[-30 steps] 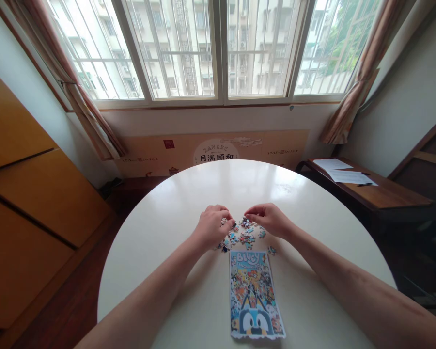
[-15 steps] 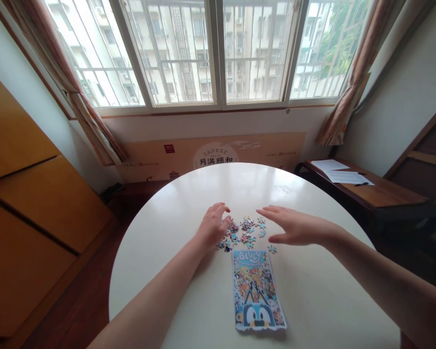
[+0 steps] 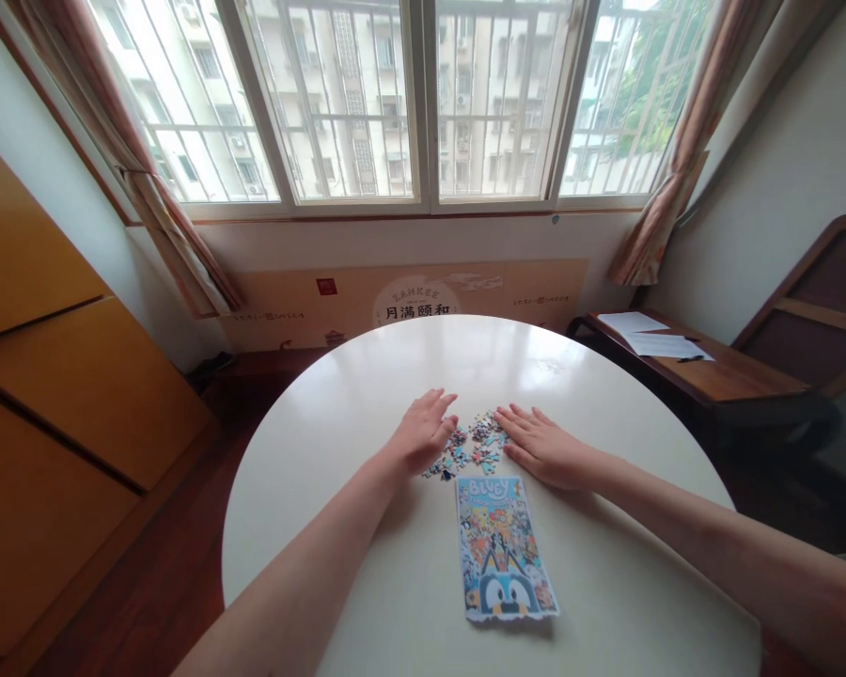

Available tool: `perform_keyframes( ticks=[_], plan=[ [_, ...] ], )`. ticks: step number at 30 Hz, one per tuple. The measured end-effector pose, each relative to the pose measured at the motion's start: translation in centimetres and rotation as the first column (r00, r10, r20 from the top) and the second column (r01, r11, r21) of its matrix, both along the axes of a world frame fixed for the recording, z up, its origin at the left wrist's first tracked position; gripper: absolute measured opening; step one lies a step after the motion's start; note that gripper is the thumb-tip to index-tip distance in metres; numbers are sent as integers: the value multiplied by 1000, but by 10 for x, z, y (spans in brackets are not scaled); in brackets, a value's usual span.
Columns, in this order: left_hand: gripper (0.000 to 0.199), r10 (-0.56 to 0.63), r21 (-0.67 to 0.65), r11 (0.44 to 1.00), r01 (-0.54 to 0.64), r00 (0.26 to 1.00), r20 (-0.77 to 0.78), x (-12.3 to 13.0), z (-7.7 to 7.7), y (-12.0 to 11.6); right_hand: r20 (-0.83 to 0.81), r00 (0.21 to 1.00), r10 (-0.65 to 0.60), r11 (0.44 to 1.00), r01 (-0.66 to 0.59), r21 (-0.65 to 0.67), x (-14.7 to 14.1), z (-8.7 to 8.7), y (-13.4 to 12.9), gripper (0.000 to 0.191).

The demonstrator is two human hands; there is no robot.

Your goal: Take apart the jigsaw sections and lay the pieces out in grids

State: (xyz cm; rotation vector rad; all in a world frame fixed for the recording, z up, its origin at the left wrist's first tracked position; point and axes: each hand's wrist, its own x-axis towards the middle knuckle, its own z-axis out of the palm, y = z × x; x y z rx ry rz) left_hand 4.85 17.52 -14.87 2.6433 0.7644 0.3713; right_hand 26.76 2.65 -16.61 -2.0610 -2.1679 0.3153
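Note:
Between my hands, a loose heap of small puzzle pieces [image 3: 485,455] lies on the round white table [image 3: 367,376]. My left hand [image 3: 424,432] is at the heap's left side, fingers apart, with some pieces partly hidden behind it. On the right side, my right hand [image 3: 541,446] lies palm down with spread fingers, its fingertips at the edge of the pieces and covering some of them. Neither hand grips anything. Just in front of the heap lies a colourful Bluey packet [image 3: 506,550] with a torn-looking lower edge.
A wooden bench [image 3: 740,369] with papers [image 3: 666,345] and a pen stands to the right of the table. An orange-brown cabinet [image 3: 77,395] is on the left. A printed cardboard panel [image 3: 289,301] stands below the barred window, beyond the table.
My right hand has come down from above the table onto the right edge of the puzzle pieces, covering the outermost ones. My left hand's fingers have stretched out slightly. The view has shifted a little.

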Motion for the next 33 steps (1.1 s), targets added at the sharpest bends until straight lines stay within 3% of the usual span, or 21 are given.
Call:
perform_keyframes(
  ticks=[3, 6, 8, 12, 14, 19, 25, 29, 33],
  plan=[
    [59, -37, 48, 998, 39, 998, -45, -1, 1, -1, -34, 998, 48, 999, -48, 2, -5, 5, 17, 69],
    [59, -45, 91, 995, 50, 997, -61, -3, 2, -1, -109, 993, 44, 998, -40, 43, -11, 12, 9, 67],
    [58, -51, 129, 990, 58, 997, -62, -4, 4, -4, -148, 987, 64, 994, -49, 101, -18, 18, -13, 65],
    [53, -142, 198, 969, 150, 988, -54, -1, 7, -18, -194, 915, 353, 934, -357, 16, -34, 28, -71, 63],
    [51, -178, 214, 959, 187, 982, -62, 3, 7, -27, -229, 886, 403, 911, -413, 4, -38, 31, -95, 61],
    [52, -147, 267, 949, 171, 983, -106, 22, 5, -53, -251, 893, 374, 925, -381, 22, -22, 33, -124, 60],
    [65, -33, 258, 962, 89, 976, -214, 65, -6, -79, -193, 923, 333, 939, -305, 158, -6, 20, -127, 46],
    [59, 73, 249, 968, -16, 973, -219, 80, -13, -77, -154, 934, 323, 926, -278, 255, -19, 19, -124, 35],
    [48, 94, 292, 956, -32, 975, -201, 74, -15, -69, -172, 935, 310, 915, -244, 322, -25, 15, -118, 27]
  ],
)
